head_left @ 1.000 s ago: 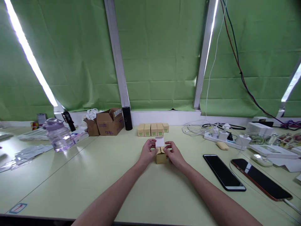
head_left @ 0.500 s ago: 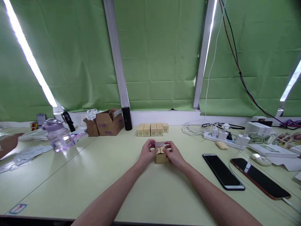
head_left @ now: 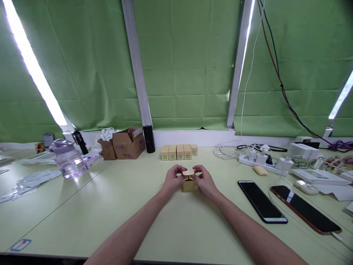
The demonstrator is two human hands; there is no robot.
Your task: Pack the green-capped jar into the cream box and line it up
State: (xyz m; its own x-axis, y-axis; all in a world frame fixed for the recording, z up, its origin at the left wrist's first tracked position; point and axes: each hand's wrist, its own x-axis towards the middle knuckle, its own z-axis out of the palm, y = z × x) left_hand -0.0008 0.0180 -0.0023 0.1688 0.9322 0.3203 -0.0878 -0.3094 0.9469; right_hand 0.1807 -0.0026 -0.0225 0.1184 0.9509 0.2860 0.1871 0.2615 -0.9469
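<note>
A small tan cardboard box point(head_left: 189, 184) stands on the pale green table point(head_left: 176, 224) in front of me. My left hand point(head_left: 173, 179) grips its left side and pinches the top flap, fingers closed. From the right, my right hand point(head_left: 203, 179) pinches the same flap, which is folded down low over the box. Behind it, a row of several small tan boxes with green labels point(head_left: 179, 151) lines the far edge.
Two phones point(head_left: 262, 201) point(head_left: 305, 209) lie to the right, with a power strip point(head_left: 261, 162), cables and white boxes behind them. A purple water jug point(head_left: 68, 158), brown cartons point(head_left: 128, 142), a black cylinder point(head_left: 149, 138) and loose packets sit at left.
The white top flap, upright a second ago, has been folded down over the box by both hands. Another person's hand seen at the far left half a second ago is gone.
</note>
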